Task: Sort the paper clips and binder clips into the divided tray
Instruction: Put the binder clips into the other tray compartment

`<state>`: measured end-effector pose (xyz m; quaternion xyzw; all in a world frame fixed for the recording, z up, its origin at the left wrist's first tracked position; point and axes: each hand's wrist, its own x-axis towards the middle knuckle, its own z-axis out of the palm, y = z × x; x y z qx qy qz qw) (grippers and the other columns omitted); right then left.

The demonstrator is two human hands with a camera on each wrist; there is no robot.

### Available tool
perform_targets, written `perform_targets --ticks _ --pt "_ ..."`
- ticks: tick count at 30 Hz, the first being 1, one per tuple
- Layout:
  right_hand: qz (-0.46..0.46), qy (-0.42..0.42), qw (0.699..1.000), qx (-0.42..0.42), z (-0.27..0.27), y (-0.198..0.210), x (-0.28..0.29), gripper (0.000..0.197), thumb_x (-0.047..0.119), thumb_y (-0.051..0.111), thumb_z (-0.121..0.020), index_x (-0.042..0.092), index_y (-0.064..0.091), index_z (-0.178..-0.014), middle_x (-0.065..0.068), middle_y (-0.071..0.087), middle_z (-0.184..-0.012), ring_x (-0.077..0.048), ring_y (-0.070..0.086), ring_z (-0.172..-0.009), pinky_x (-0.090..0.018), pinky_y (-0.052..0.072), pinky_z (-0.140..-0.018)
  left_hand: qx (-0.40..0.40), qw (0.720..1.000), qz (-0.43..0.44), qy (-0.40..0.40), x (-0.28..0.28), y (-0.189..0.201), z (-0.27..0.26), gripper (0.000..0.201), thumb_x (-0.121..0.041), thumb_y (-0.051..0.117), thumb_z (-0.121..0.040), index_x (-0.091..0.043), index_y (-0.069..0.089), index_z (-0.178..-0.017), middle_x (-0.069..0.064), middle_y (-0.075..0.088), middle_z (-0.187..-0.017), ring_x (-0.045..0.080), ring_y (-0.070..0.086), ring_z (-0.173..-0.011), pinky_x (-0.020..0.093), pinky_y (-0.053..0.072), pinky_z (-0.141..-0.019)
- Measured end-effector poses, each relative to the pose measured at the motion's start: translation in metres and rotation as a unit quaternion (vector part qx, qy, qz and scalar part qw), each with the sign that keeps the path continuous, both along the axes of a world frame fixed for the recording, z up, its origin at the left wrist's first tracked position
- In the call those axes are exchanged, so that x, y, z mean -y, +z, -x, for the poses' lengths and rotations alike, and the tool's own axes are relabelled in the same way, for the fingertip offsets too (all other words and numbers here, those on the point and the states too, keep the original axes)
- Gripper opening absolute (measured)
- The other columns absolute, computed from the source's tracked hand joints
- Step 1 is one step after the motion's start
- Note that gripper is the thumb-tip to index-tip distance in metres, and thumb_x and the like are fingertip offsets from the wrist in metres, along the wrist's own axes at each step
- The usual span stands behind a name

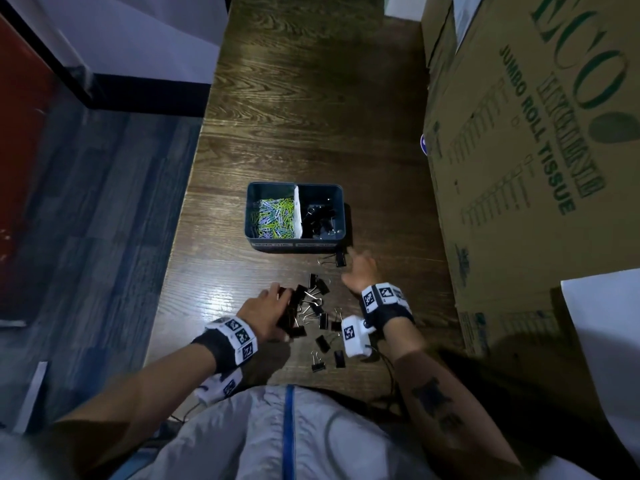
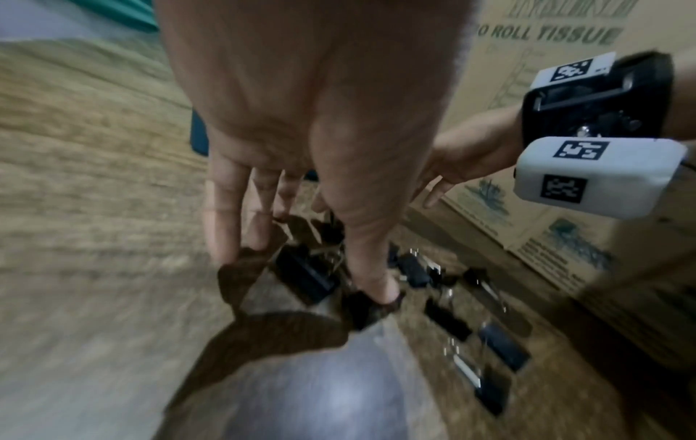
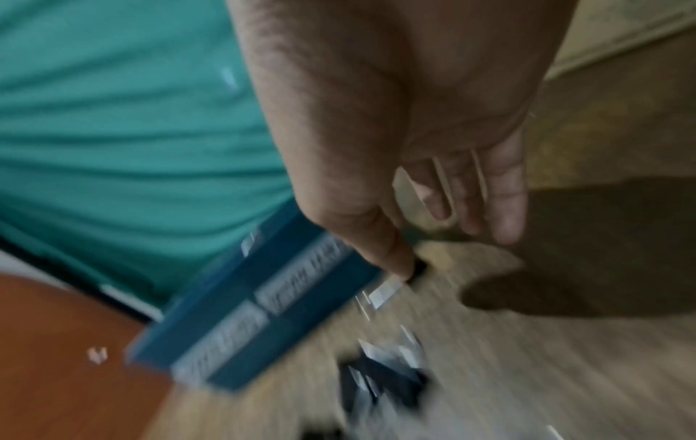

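Note:
The blue divided tray (image 1: pixel 294 244) stands mid-table, with coloured paper clips (image 1: pixel 275 216) in its left half and black binder clips (image 1: pixel 320 220) in its right half. Several loose binder clips (image 1: pixel 317 308) lie scattered in front of me. My left hand (image 1: pixel 282 313) reaches down onto the left side of this pile, fingers (image 2: pixel 229 232) straight and the thumb tip touching a clip (image 2: pixel 305 274). My right hand (image 1: pixel 351 268) hovers relaxed beside a lone binder clip (image 1: pixel 341 260) just in front of the tray (image 3: pixel 263 297). In the blurred right wrist view its thumb is next to that clip (image 3: pixel 418 268).
A large cardboard tissue box (image 1: pixel 519 150) stands along the table's right side, close to my right wrist. The wooden table (image 1: pixel 311 98) ends at its left edge, with blue-grey floor (image 1: pixel 104 220) below. The table runs on beyond the tray.

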<state>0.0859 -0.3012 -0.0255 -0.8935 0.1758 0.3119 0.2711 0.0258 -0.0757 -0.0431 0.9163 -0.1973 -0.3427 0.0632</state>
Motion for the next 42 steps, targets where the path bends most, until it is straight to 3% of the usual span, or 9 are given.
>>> perform_targets --ticks 4,10,14,17,26,31,34,37,42 --pt "0.033 0.056 0.998 0.022 0.029 -0.015 -0.014 0.082 0.022 0.066 -0.092 0.045 0.019 -0.154 -0.008 0.005 -0.164 -0.040 0.019 -0.147 -0.059 0.037 -0.111 0.043 0.999 0.019 0.022 -0.003 -0.015 0.014 0.077 -0.022 0.072 -0.076 -0.022 0.029 -0.140 0.008 0.029 -0.134 0.027 0.052 -0.107 0.041 0.055 -0.076" --pt "0.072 0.131 0.985 0.091 0.060 -0.015 -0.028 0.065 0.036 0.067 -0.091 0.026 0.035 -0.147 -0.010 0.029 -0.149 -0.034 0.037 -0.135 -0.052 0.047 -0.100 0.071 0.986 0.109 0.101 -0.006 -0.018 0.011 0.040 -0.017 0.065 -0.086 -0.019 0.050 -0.123 0.003 0.042 -0.119 0.021 0.058 -0.084 0.031 0.050 -0.066" --pt "0.033 0.205 0.973 0.098 0.062 -0.014 -0.033 0.088 0.028 0.077 -0.083 0.033 0.024 -0.154 -0.001 0.019 -0.159 -0.031 0.031 -0.138 -0.051 0.045 -0.101 0.073 0.989 0.093 0.092 -0.003 -0.015 0.009 0.040 -0.017 0.066 -0.084 -0.016 0.051 -0.122 0.004 0.044 -0.115 0.024 0.055 -0.095 0.036 0.050 -0.068" --pt "0.068 0.260 0.958 0.102 0.063 -0.015 -0.045 0.073 0.013 0.072 -0.085 0.027 0.038 -0.148 -0.006 0.030 -0.152 -0.033 0.034 -0.135 -0.051 0.047 -0.099 0.065 0.990 0.075 0.103 0.001 -0.009 0.008 0.042 -0.015 0.068 -0.079 -0.013 0.051 -0.118 0.006 0.045 -0.114 0.028 0.057 -0.095 0.040 0.050 -0.070" --pt "0.058 0.104 0.985 0.123 0.060 -0.022 -0.040 0.047 0.015 0.075 -0.086 0.022 0.054 -0.127 -0.004 0.044 -0.135 -0.031 0.057 -0.115 -0.047 0.056 -0.088 0.037 0.985 0.095 0.138 0.001 0.012 -0.001 0.011 -0.020 0.069 -0.085 -0.015 0.067 -0.095 0.002 0.051 -0.101 0.026 0.060 -0.088 0.033 0.047 -0.078" --pt "0.055 0.063 0.986 0.144 0.061 -0.012 -0.029 0.013 0.006 0.072 -0.088 0.015 0.072 -0.096 -0.003 0.060 -0.123 -0.025 0.065 -0.102 -0.036 0.058 -0.082 0.133 0.970 0.142 0.145 0.015 0.056 -0.030 0.004 -0.025 0.067 -0.089 -0.022 0.064 -0.089 -0.006 0.060 -0.088 0.013 0.059 -0.075 0.015 0.037 -0.056" --pt "0.039 0.051 0.989 0.137 0.060 0.002 -0.025 0.013 0.007 0.071 -0.088 0.018 0.071 -0.094 -0.001 0.068 -0.109 -0.022 0.070 -0.089 -0.035 0.059 -0.076 0.175 0.946 0.210 0.177 0.030 0.084 -0.065 0.004 -0.020 0.070 -0.087 -0.017 0.068 -0.089 -0.002 0.066 -0.086 0.015 0.063 -0.076 0.026 0.052 -0.065" --pt "0.034 0.043 0.988 0.146 0.050 0.019 -0.023 0.015 0.008 0.070 -0.087 0.021 0.070 -0.092 -0.001 0.069 -0.092 -0.017 0.069 -0.081 -0.038 0.059 -0.071 0.203 0.919 0.271 0.202 0.042 0.105 -0.098 0.014 -0.022 0.072 -0.086 -0.015 0.070 -0.098 0.003 0.069 -0.095 0.018 0.063 -0.085 0.034 0.054 -0.077" --pt "0.009 0.026 0.974 0.223 0.011 0.058 -0.014 0.014 0.010 0.070 -0.088 0.020 0.067 -0.097 0.001 0.062 -0.103 -0.013 0.062 -0.091 -0.027 0.053 -0.074 0.263 0.907 0.272 0.184 0.045 0.114 -0.102 0.021 -0.029 0.064 -0.092 -0.018 0.069 -0.108 0.002 0.070 -0.099 0.018 0.065 -0.085 0.032 0.052 -0.073"
